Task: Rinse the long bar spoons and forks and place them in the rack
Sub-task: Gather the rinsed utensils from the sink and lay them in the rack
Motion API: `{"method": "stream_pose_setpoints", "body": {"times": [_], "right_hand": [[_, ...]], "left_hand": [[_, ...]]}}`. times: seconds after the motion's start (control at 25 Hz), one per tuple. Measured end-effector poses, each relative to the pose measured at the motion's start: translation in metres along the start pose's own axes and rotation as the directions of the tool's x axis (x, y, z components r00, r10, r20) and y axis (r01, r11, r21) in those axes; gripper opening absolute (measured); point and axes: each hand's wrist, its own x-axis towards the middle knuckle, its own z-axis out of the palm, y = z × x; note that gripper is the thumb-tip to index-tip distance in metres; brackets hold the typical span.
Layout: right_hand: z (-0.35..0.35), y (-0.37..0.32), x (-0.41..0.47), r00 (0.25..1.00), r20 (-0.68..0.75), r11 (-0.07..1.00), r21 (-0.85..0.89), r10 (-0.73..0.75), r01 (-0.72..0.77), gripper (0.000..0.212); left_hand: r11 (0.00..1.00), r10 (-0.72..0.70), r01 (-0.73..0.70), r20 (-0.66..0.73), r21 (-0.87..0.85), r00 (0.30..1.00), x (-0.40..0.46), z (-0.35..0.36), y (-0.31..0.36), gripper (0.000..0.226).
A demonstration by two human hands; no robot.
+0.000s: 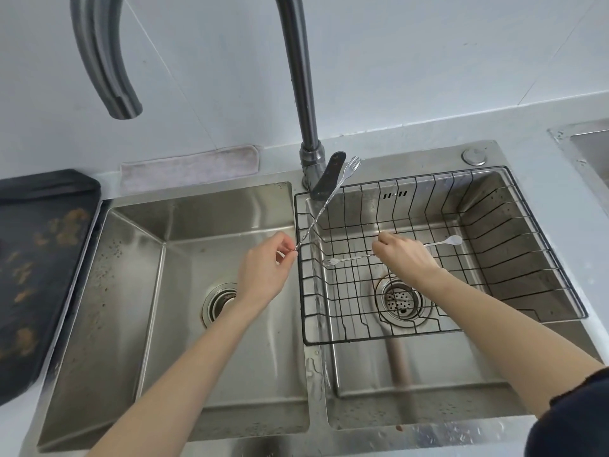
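Note:
My left hand (267, 268) pinches the lower end of a long twisted bar fork (333, 196), which slants up to the right with its tines near the faucet base. Over the black wire rack (543, 255) in the right basin, my right hand (403, 258) grips the middle of a second long utensil (443, 241). That utensil lies almost level, with a spoon bowl at its right end and fork tines at its left end, just above the rack floor.
A double steel sink (316, 374) fills the view, with the left basin (197, 324) under my left arm. The tall grey faucet (300, 77) rises behind the divider, and its spout (122, 100) curves over to the left. A dark stained tray (39, 258) lies on the left counter.

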Motion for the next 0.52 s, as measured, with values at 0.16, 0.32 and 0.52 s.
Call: {"method": "stream_pose_setpoints", "body": {"times": [0.16,0.32,0.52], "right_hand": [[0.0035,-0.0025,0.0014,0.999,0.021,0.999,0.031,0.042,-0.042,0.014],[0.0051,-0.0048,0.0033,0.995,0.029,0.992,0.084,0.093,-0.095,0.011],[0.0070,-0.0058,0.0025,0.994,0.026,0.988,0.102,0.110,-0.113,0.011]], "left_hand": [[1.000,-0.006,0.006,0.003,0.001,1.000,-0.0021,0.0005,-0.0008,0.001],[1.000,-0.029,0.029,0.003,-0.006,1.000,-0.0024,0.0006,-0.0024,0.004],[1.000,-0.018,0.018,0.003,0.002,1.000,-0.0035,0.0002,-0.0004,0.016]]}}
